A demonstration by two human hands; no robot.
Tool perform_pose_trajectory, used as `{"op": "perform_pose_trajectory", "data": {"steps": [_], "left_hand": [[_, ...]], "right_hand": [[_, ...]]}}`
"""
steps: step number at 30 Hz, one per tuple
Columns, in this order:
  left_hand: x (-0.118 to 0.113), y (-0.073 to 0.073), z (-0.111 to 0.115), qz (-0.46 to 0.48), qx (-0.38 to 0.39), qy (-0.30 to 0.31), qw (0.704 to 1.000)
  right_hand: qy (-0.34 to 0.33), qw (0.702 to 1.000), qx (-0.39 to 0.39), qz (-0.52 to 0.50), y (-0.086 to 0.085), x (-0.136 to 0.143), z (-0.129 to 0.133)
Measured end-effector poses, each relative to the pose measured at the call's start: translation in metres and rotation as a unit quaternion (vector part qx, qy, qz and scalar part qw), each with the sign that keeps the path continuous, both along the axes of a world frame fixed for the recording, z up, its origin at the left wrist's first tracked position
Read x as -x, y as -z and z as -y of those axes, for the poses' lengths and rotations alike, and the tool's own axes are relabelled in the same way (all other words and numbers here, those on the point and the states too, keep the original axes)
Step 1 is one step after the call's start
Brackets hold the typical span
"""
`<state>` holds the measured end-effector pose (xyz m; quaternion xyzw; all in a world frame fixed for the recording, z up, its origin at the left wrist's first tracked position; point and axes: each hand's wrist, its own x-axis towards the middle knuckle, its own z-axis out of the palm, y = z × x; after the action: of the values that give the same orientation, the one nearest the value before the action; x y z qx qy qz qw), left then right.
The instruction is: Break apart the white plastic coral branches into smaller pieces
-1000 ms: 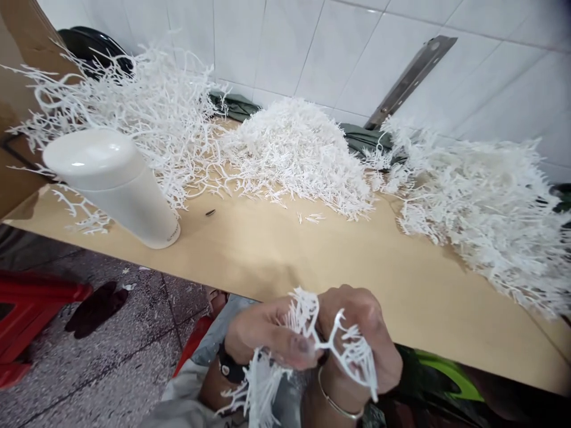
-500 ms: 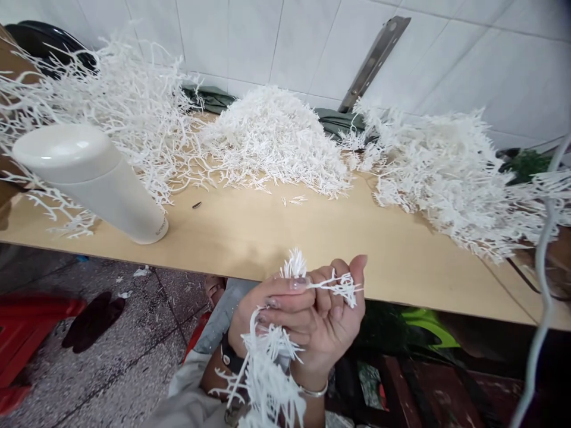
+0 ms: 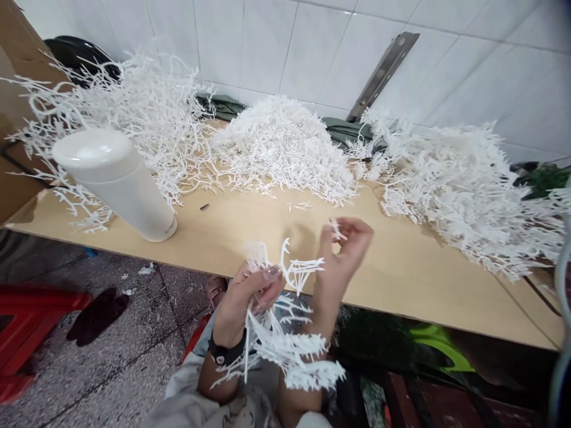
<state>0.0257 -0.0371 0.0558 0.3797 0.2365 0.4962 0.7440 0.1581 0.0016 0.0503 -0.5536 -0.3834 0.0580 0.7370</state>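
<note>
Gripping a white branch (image 3: 289,345) in the left hand (image 3: 247,291), thumb and fingers closed on it, near the table's (image 3: 401,267) front edge. Just drawn apart: pinching a sprig (image 3: 335,229) in the right hand (image 3: 341,261), somewhat blurred, above the table; probably snapped off, leaving the branch partly trimmed.

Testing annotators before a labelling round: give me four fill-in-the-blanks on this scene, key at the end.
1. The sprigs in the left hand and the small piece in the right hand are both ____ in colour.
2. The bottle stands in front of the pile on the ____.
3. The plastic stool is ____.
4. The wall is covered with ____.

Missing words: white; left; red; tiles.
</note>
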Motion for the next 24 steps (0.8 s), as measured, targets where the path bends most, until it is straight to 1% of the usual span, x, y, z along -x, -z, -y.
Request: {"op": "perform_pose_trajectory", "data": {"steps": [1,2,3,4,6,9,11,12,14,16,18,19,20,22,24], "left_hand": [[0.0,0.0,-0.001,-0.015,0.006,-0.019,1.0],[0.0,0.001,-0.002,-0.029,0.006,-0.03,0.999],[0.0,0.002,-0.005,-0.042,-0.001,-0.034,0.999],[0.001,0.004,-0.009,-0.056,-0.014,-0.032,0.998],[0.002,0.008,-0.017,-0.09,-0.045,-0.01,0.995],[0.003,0.012,-0.026,-0.126,-0.07,0.04,0.989],[0.002,0.011,-0.025,-0.132,-0.061,0.07,0.987],[0.001,0.009,-0.023,-0.133,-0.048,0.074,0.987],[0.0,0.006,-0.017,-0.135,-0.019,0.063,0.989],[0.001,0.004,-0.014,-0.135,-0.012,0.056,0.989],[0.005,0.006,-0.014,-0.121,-0.024,0.085,0.989],[0.007,0.008,-0.015,-0.105,-0.027,0.11,0.988],[0.009,0.01,-0.017,-0.085,-0.026,0.139,0.986],[0.011,0.017,-0.021,-0.042,-0.013,0.195,0.98],[0.01,0.025,-0.024,-0.017,-0.005,0.228,0.973]], "right_hand": [[-0.013,0.996,0.061,0.056,0.006,-0.004,-0.004],[-0.03,0.99,0.108,0.088,0.011,-0.007,-0.006],[-0.047,0.985,0.139,0.095,0.015,-0.009,-0.005],[-0.061,0.983,0.156,0.079,0.017,-0.01,-0.001],[-0.104,0.981,0.165,0.018,0.017,-0.006,0.013],[-0.207,0.968,0.139,-0.039,0.01,0.004,0.038],[-0.268,0.955,0.114,-0.057,0.004,0.011,0.051],[-0.298,0.945,0.117,-0.066,0.002,0.014,0.056],[-0.349,0.922,0.148,-0.084,-0.002,0.018,0.064],[-0.354,0.913,0.181,-0.094,-0.004,0.02,0.068],[-0.324,0.921,0.195,-0.097,-0.003,0.02,0.068],[-0.319,0.922,0.196,-0.096,-0.001,0.02,0.067],[-0.328,0.92,0.194,-0.097,0.001,0.019,0.066],[-0.369,0.905,0.174,-0.12,0.006,0.021,0.062],[-0.391,0.895,0.132,-0.168,0.009,0.024,0.058]]}}
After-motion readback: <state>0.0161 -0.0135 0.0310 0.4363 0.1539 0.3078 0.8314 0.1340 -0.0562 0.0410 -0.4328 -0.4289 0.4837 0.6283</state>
